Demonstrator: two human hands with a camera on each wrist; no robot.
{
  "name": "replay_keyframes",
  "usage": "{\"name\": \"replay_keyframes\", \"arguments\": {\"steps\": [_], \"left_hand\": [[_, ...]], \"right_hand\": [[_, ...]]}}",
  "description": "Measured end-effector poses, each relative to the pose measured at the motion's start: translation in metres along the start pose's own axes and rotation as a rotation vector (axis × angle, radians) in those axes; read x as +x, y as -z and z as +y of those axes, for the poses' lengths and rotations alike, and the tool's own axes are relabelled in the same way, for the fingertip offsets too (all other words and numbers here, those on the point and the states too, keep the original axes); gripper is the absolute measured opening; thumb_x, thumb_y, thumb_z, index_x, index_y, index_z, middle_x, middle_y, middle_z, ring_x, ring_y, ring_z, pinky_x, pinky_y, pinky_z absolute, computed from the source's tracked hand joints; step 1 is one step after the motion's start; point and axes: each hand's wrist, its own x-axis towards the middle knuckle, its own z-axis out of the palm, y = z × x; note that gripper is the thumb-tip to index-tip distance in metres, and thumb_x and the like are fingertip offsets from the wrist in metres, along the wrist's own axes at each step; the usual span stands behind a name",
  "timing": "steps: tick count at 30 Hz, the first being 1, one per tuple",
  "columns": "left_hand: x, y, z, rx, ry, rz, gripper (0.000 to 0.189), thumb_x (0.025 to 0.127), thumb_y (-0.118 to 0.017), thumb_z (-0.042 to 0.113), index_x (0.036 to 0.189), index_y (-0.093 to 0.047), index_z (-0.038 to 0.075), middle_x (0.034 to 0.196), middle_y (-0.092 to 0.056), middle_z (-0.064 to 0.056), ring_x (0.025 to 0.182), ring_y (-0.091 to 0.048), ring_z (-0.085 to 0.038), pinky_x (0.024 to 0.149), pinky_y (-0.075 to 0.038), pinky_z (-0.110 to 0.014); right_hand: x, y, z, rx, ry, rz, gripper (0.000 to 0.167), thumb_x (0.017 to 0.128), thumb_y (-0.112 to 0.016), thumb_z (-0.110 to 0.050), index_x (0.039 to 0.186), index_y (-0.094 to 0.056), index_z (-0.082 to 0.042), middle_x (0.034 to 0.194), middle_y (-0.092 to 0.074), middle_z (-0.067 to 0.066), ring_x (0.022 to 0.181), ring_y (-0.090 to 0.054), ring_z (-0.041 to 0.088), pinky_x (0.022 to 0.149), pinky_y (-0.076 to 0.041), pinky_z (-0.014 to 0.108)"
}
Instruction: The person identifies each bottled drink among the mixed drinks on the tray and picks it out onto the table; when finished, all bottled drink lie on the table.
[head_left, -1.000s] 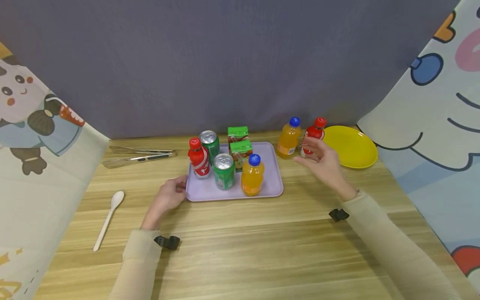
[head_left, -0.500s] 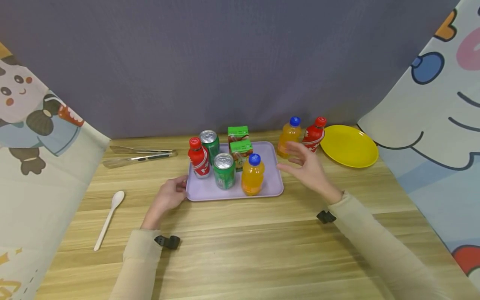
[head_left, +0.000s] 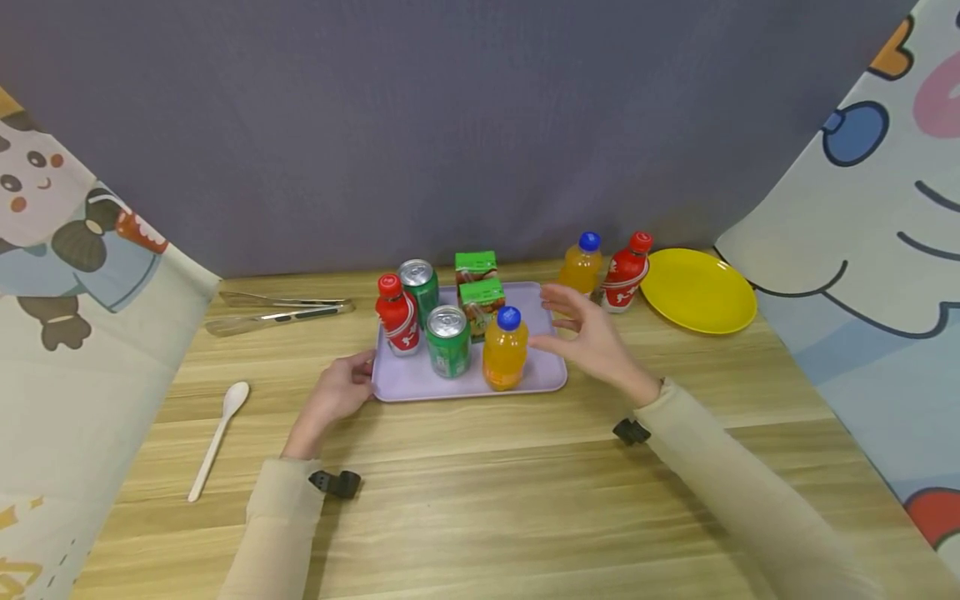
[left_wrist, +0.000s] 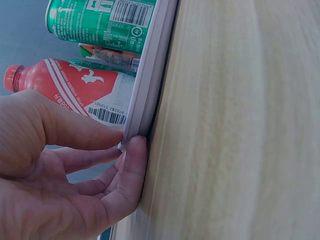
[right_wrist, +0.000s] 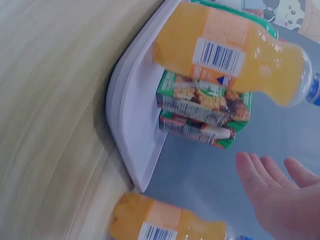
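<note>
My left hand (head_left: 339, 390) pinches the left rim of a lilac tray (head_left: 468, 386); the left wrist view shows thumb and fingertips on that rim. My right hand (head_left: 588, 340) is over the tray's right side, fingers apart and holding nothing. Closest to it stands an orange juice bottle (head_left: 505, 354) with a blue cap. Also on the tray are a red bottle (head_left: 397, 317), a green can (head_left: 448, 342), a second green can (head_left: 420, 290) behind it, and two green-topped drink cartons (head_left: 482, 302), one behind the other. All stand upright.
Behind my right hand stand another orange juice bottle (head_left: 581, 265), partly hidden, and another red bottle (head_left: 626, 273). A yellow plate (head_left: 697, 292) lies at the right. Metal tongs (head_left: 285, 312) and a white spoon (head_left: 218, 442) lie on the left. A grey backdrop (head_left: 480, 125) rises behind.
My right hand has moved left, from in front of the red bottle beside the plate to the tray's right side near the orange juice bottle. My left hand has stayed on the rim.
</note>
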Motion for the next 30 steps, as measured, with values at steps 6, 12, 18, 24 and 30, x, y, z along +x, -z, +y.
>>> {"name": "replay_keyframes", "arguments": {"steps": [6, 12, 18, 24, 30], "left_hand": [[0.000, 0.000, -0.001, -0.003, 0.008, -0.004, 0.061, 0.081, -0.057, -0.007, 0.139, -0.038, -0.011, 0.118, -0.056, -0.029, 0.101, -0.058, -0.034, 0.076, -0.054, -0.035], [0.000, 0.000, 0.001, 0.005, 0.007, 0.003, 0.061, 0.082, -0.057, -0.006, 0.140, -0.038, -0.010, 0.118, -0.056, -0.028, 0.101, -0.058, -0.034, 0.077, -0.054, -0.036], [0.000, 0.000, 0.001, 0.003, 0.006, 0.003, 0.061, 0.082, -0.057, -0.007, 0.140, -0.039, -0.010, 0.118, -0.056, -0.028, 0.101, -0.058, -0.034, 0.077, -0.054, -0.036], [0.000, 0.001, 0.001, 0.000, 0.008, 0.000, 0.061, 0.081, -0.057, -0.007, 0.139, -0.039, -0.010, 0.118, -0.056, -0.028, 0.102, -0.058, -0.035, 0.078, -0.054, -0.036], [0.000, 0.000, 0.001, -0.009, 0.014, -0.004, 0.062, 0.081, -0.057, -0.007, 0.139, -0.038, -0.010, 0.118, -0.056, -0.028, 0.102, -0.058, -0.035, 0.077, -0.055, -0.035]], "right_hand": [[0.001, -0.012, 0.012, 0.010, 0.020, -0.034, 0.071, 0.075, -0.081, -0.007, 0.136, -0.045, 0.003, 0.134, -0.049, 0.020, 0.120, -0.048, 0.038, 0.094, -0.045, 0.049], [0.002, -0.022, 0.039, 0.018, -0.017, -0.039, 0.079, 0.071, -0.084, -0.012, 0.139, -0.044, -0.003, 0.136, -0.049, 0.011, 0.120, -0.050, 0.026, 0.095, -0.046, 0.037], [-0.001, -0.029, 0.013, 0.034, -0.011, -0.057, 0.077, 0.072, -0.082, -0.003, 0.137, -0.042, 0.007, 0.133, -0.049, 0.022, 0.116, -0.051, 0.036, 0.095, -0.045, 0.046], [-0.001, -0.033, -0.001, 0.011, -0.014, -0.059, 0.072, 0.073, -0.081, -0.002, 0.134, -0.043, 0.010, 0.130, -0.051, 0.023, 0.114, -0.052, 0.037, 0.094, -0.047, 0.044], [-0.001, -0.038, -0.002, 0.012, -0.011, -0.048, 0.070, 0.073, -0.081, -0.002, 0.133, -0.046, 0.007, 0.129, -0.052, 0.022, 0.112, -0.055, 0.035, 0.093, -0.047, 0.045]]}}
